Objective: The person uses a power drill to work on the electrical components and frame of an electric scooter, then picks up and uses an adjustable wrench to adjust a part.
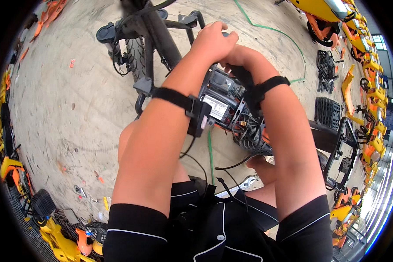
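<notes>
My left hand [214,43] and my right hand [242,57] meet over the front end of a partly stripped electric bike's open body. The fingers of the left are curled, with a small dark bit showing between them; what it belongs to is hidden. Bent fingers of my right hand sit lower, partly covered, close to a black part [241,75]. Below them lies the open compartment, with a silver labelled box [217,107] and a tangle of wires [246,126]. The black frame tube [161,39] and front tyre [136,61] are to the left.
A silver wrench [249,181] lies by my legs. A green line [275,28] crosses the concrete floor. Black baskets [327,111], loose panels and a row of yellow bikes [371,87] stand at right. More yellow and orange parts [56,240] lie at lower left.
</notes>
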`<state>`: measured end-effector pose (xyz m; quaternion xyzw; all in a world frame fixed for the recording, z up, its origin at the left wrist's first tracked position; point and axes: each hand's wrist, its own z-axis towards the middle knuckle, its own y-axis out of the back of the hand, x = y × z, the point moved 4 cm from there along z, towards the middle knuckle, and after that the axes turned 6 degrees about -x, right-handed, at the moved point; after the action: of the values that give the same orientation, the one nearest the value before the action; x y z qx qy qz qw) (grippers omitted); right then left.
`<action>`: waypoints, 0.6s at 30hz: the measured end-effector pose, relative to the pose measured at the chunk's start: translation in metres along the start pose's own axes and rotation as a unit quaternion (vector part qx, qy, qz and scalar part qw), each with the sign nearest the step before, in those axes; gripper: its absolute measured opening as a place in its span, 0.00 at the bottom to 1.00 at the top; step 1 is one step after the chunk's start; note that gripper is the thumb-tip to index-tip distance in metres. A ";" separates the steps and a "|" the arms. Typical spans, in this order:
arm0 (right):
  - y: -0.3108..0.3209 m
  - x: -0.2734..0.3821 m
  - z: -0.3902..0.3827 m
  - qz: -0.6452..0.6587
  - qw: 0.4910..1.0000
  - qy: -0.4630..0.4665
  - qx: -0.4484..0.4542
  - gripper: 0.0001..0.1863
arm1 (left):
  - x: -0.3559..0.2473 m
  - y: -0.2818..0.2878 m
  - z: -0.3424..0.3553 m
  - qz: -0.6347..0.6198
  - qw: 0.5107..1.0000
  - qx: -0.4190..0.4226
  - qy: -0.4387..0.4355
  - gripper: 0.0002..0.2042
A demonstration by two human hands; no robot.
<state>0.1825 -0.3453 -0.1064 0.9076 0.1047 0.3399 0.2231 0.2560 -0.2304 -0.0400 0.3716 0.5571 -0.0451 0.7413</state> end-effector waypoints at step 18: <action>-0.003 0.012 -0.026 0.085 0.995 -0.031 -0.033 0.03 | 0.012 -0.048 0.042 -0.104 0.986 -0.064 -0.110 0.10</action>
<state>0.1740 -0.3299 -0.0831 0.9154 0.0090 0.3326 0.2268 0.2706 -0.2857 -0.0699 0.2560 0.5092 -0.1269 0.8118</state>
